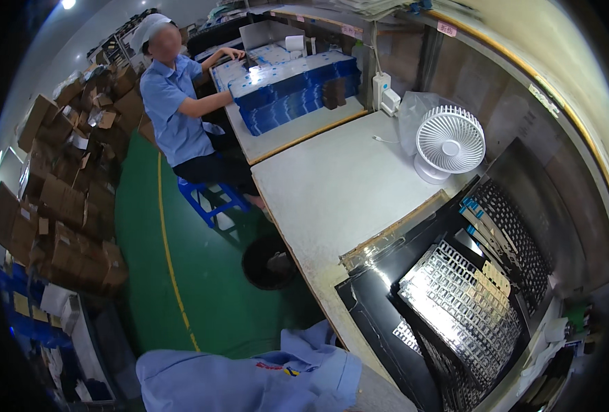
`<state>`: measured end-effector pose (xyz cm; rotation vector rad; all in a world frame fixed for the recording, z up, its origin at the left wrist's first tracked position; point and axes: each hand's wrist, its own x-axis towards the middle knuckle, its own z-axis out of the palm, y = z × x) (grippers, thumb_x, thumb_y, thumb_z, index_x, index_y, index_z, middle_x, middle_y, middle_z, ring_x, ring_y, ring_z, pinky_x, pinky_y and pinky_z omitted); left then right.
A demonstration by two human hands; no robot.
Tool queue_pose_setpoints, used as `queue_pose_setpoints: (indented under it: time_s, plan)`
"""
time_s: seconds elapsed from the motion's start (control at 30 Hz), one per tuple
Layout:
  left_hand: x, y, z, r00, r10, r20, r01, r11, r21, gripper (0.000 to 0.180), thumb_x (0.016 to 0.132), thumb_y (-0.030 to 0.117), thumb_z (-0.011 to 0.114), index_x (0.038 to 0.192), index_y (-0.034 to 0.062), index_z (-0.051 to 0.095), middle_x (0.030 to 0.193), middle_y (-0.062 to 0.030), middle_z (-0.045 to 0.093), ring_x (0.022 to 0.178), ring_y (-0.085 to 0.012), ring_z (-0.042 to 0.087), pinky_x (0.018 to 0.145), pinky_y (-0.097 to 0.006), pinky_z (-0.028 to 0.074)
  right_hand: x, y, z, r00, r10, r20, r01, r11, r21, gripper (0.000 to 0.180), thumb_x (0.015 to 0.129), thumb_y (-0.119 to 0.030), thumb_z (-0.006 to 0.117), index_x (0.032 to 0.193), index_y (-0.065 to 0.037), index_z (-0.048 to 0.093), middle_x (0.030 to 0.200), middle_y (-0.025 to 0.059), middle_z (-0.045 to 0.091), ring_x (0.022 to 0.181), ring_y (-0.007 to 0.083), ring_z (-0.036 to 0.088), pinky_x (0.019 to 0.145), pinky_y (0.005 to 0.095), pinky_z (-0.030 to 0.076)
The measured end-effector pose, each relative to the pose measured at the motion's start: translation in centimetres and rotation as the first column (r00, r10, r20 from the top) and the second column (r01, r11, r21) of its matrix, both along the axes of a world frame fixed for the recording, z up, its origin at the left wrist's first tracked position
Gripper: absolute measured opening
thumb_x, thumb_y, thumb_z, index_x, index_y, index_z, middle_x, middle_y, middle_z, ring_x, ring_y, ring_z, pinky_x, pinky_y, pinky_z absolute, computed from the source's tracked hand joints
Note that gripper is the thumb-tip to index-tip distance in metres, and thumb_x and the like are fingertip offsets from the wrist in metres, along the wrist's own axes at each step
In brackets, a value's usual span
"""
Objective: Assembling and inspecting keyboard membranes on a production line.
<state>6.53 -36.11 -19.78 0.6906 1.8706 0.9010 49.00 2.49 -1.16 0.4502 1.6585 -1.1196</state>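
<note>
Neither my left hand nor my right hand shows. Light blue cloth of my work clothes fills the lower edge, and no fingers come out of it. To its right, on a black surface, lies a fanned stack of shiny metal plates with rows of rectangular cut-outs, like keyboard frames. A yellowish perforated piece rests at the stack's right side. Behind it are narrow strips with blue ends, next to a dark perforated sheet.
A white fan stands on the pale table. Farther back, a seated co-worker reaches toward a bench beside a blue-sided stack. A dark bin stands on the green floor. Cardboard boxes crowd the left.
</note>
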Motion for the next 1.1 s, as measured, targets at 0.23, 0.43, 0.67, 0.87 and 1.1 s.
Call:
queue_pose_setpoints:
  time_s: [0.23, 0.43, 0.67, 0.87, 1.1]
  plan:
    - [3.9, 2.0, -3.5, 0.999, -0.024, -0.024, 0.026, 0.997, 0.076, 0.036, 0.09, 0.028, 0.057, 0.116, 0.0037, 0.055, 0.116, -0.0118, 0.057, 0.109, -0.0217, 0.053, 0.091, -0.034, 0.043, -0.1, -0.5, 0.7, 0.999, 0.016, -0.027, -0.016, 1.0, 0.008, 0.037, 0.081, -0.019, 0.063, 0.115, -0.006, 0.052, 0.102, 0.0107, 0.061, 0.088, 0.0231, 0.059, 0.079, 0.033, 0.046]
    - [3.9, 4.7, -5.5, 0.984, -0.174, -0.031, 0.177, 0.967, 0.183, 0.034, 0.09, 0.03, 0.056, 0.112, 0.0034, 0.057, 0.114, -0.0109, 0.058, 0.102, -0.0199, 0.057, 0.086, -0.033, 0.045, 0.8, -1.1, 2.3, 0.998, -0.022, -0.053, 0.026, 0.998, 0.066, 0.036, 0.081, -0.019, 0.063, 0.113, -0.005, 0.054, 0.101, 0.0108, 0.061, 0.087, 0.0233, 0.06, 0.079, 0.033, 0.047]
    - [2.5, 5.8, -5.1, 0.973, -0.231, -0.011, 0.229, 0.953, 0.2, 0.034, 0.09, 0.029, 0.057, 0.111, 0.0033, 0.057, 0.112, -0.0102, 0.059, 0.101, -0.0194, 0.057, 0.086, -0.032, 0.045, 0.0, -0.9, 3.9, 0.995, -0.037, -0.094, 0.049, 0.99, 0.131, 0.034, 0.08, -0.019, 0.063, 0.11, -0.005, 0.055, 0.099, 0.0109, 0.062, 0.087, 0.0234, 0.06, 0.079, 0.0331, 0.047]
    - [0.8, 6.3, -4.3, 0.967, -0.254, -0.006, 0.25, 0.947, 0.202, 0.033, 0.09, 0.029, 0.057, 0.111, 0.0032, 0.057, 0.111, -0.0097, 0.06, 0.099, -0.0189, 0.057, 0.085, -0.032, 0.046, -1.7, 0.3, 5.0, 0.99, -0.02, -0.142, 0.046, 0.983, 0.178, 0.033, 0.08, -0.02, 0.063, 0.108, -0.005, 0.056, 0.097, 0.011, 0.062, 0.086, 0.0236, 0.061, 0.078, 0.0331, 0.047]
    - [-0.2, 5.2, -2.0, 0.958, -0.285, 0.006, 0.278, 0.938, 0.207, 0.033, 0.09, 0.029, 0.057, 0.11, 0.0031, 0.057, 0.109, -0.009, 0.06, 0.098, -0.0183, 0.058, 0.084, -0.032, 0.046, -2.4, 0.0, 7.6, 0.982, -0.002, -0.188, 0.047, 0.971, 0.233, 0.031, 0.08, -0.02, 0.064, 0.106, -0.005, 0.058, 0.096, 0.0111, 0.063, 0.086, 0.0238, 0.061, 0.078, 0.0331, 0.047]
